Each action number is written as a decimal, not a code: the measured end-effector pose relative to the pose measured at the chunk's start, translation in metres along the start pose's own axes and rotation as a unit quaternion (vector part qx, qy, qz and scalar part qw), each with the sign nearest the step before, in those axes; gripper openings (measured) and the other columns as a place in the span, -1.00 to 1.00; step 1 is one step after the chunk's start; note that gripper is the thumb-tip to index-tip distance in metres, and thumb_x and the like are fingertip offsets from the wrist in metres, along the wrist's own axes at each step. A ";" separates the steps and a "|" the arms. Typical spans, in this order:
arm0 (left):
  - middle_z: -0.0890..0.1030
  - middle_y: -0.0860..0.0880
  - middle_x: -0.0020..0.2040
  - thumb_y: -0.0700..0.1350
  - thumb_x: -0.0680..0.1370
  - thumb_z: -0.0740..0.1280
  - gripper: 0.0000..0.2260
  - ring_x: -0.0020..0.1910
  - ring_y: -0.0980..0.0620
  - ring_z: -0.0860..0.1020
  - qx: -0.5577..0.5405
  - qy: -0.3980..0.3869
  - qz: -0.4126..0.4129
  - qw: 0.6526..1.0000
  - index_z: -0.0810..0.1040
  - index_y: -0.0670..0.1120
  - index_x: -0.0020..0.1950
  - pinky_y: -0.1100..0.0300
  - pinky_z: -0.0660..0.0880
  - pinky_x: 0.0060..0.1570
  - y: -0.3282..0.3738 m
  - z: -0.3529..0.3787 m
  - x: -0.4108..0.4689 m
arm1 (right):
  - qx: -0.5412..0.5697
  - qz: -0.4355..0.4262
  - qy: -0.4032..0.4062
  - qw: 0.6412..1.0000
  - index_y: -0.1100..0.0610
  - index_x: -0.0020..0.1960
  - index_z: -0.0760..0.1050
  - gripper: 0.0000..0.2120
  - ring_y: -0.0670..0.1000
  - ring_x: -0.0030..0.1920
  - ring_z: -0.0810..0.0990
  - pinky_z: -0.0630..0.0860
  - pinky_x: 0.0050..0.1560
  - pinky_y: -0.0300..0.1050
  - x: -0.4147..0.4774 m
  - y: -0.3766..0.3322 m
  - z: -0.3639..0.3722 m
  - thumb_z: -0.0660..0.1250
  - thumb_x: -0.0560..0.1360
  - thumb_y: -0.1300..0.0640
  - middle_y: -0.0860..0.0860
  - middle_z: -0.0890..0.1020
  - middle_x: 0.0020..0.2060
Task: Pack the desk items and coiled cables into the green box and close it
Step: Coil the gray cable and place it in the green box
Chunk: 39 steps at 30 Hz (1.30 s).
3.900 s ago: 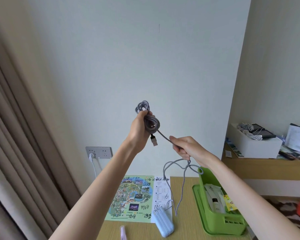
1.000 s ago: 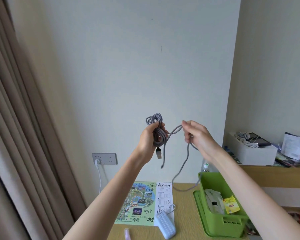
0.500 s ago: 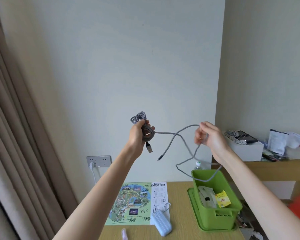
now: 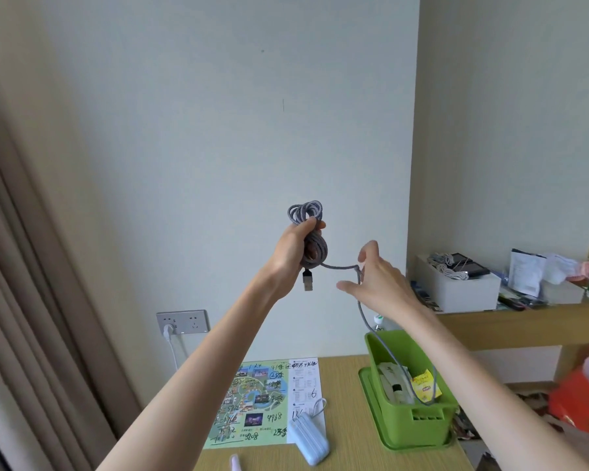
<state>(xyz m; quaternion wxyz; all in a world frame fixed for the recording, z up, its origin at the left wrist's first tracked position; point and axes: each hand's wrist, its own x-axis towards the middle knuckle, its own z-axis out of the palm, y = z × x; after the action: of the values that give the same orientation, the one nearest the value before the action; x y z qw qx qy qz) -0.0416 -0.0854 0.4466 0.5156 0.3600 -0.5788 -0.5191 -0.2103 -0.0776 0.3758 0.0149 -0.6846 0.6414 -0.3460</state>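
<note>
Nearest, at the front edge of the worktop (image 4: 340,396), a pale blue power bank (image 4: 313,440) is seen lying partly on a printed map sheet (image 4: 252,402). Toward the right edge, the green box (image 4: 419,421) is set upright in its lid, open, with packets and a yellow tea bag (image 4: 425,385) inside. Above the worktop, a grey braided cable (image 4: 312,244) is held up in front of the wall. Its wound coil is clenched in the grip of the left hand (image 4: 295,253), with a USB plug (image 4: 307,279) left hanging below the fist. The loose strand is pinched lightly in the right hand (image 4: 376,283), whose other fingers are spread, and from there it is trailed down into the green box. Farther back, a wall socket (image 4: 182,321) is mounted on the wall, and a white box (image 4: 463,288) is kept on the shelf at the right.
</note>
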 end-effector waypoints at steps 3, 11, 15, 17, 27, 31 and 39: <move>0.38 0.01 -0.20 -0.03 0.66 0.15 -0.79 -0.32 0.09 0.32 0.000 -0.026 0.006 1.000 0.52 -0.09 0.01 0.23 0.26 -0.29 0.001 0.001 -0.002 | -0.006 -0.050 0.040 0.998 -0.12 0.03 0.37 -0.86 0.07 -0.18 0.55 0.31 -0.27 -0.09 0.008 0.000 0.006 0.30 0.52 -0.06 -0.09 0.48 -0.19; 0.39 0.07 -0.21 0.02 0.65 0.15 -0.80 -0.39 0.20 0.36 0.187 0.006 0.068 0.980 0.47 -0.08 0.08 0.34 0.32 -0.34 -0.012 -0.036 0.013 | 0.112 0.006 -0.002 0.994 -0.05 -0.30 0.60 -0.74 -0.13 -0.23 0.49 0.37 -0.15 -0.09 0.025 0.030 0.002 0.32 0.54 -0.05 -0.11 0.58 -0.18; 0.42 0.06 -0.23 -0.03 0.65 0.17 -0.86 -0.28 0.13 0.38 0.275 -0.001 0.093 0.957 0.43 -0.07 0.08 0.32 0.36 -0.23 -0.031 -0.050 0.024 | 0.283 -0.014 -0.065 0.957 0.15 -0.24 0.62 -0.78 -0.16 -0.28 0.61 0.41 -0.21 -0.35 0.027 0.026 -0.005 0.35 0.55 0.11 0.00 0.69 -0.30; 0.46 0.04 -0.18 0.00 0.64 0.18 -0.87 -0.18 0.07 0.41 0.321 -0.026 0.081 0.943 0.45 -0.02 0.05 0.22 0.36 -0.12 -0.039 -0.054 0.029 | 0.339 -0.035 -0.070 0.938 0.25 -0.18 0.60 -0.79 -0.19 -0.35 0.59 0.38 -0.29 -0.47 0.027 0.020 -0.008 0.33 0.57 0.16 0.05 0.66 -0.35; 0.41 -0.01 -0.33 0.12 0.58 0.25 -0.71 -0.37 0.02 0.34 0.317 -0.196 -0.013 0.928 0.43 -0.11 -0.10 0.20 0.28 -0.32 -0.065 -0.033 0.026 | 0.309 -0.099 -0.042 0.945 0.12 -0.21 0.62 -0.82 -0.06 -0.44 0.43 0.35 -0.26 -0.15 0.055 0.000 0.001 0.35 0.55 0.12 -0.06 0.48 -0.56; 0.43 0.03 -0.23 -0.06 0.62 0.21 -0.81 -0.33 0.20 0.43 0.313 -0.195 -0.027 0.929 0.56 -0.09 -0.07 0.41 0.33 -0.32 -0.070 -0.028 0.032 | 0.329 -0.074 -0.044 0.941 0.17 -0.18 0.61 -0.83 -0.09 -0.46 0.42 0.34 -0.29 -0.24 0.058 0.008 0.008 0.39 0.52 0.09 0.01 0.48 -0.52; 0.44 0.01 -0.22 0.04 0.44 0.16 -0.71 -0.24 0.07 0.38 0.291 -0.197 -0.032 0.936 0.58 -0.11 -0.15 0.19 0.27 -0.15 -0.075 -0.021 0.041 | 0.373 -0.039 -0.226 0.899 0.39 0.04 0.54 -0.80 -0.16 -0.39 0.52 0.36 -0.36 -0.40 0.058 0.023 0.018 0.38 0.48 0.28 0.08 0.66 -0.36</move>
<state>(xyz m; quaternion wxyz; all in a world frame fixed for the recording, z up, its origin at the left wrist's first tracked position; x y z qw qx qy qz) -0.0386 -0.1441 0.3812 0.2466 0.4032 -0.7828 -0.4047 -0.2250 -0.1411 0.3777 0.3998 -0.7135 0.4174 -0.3960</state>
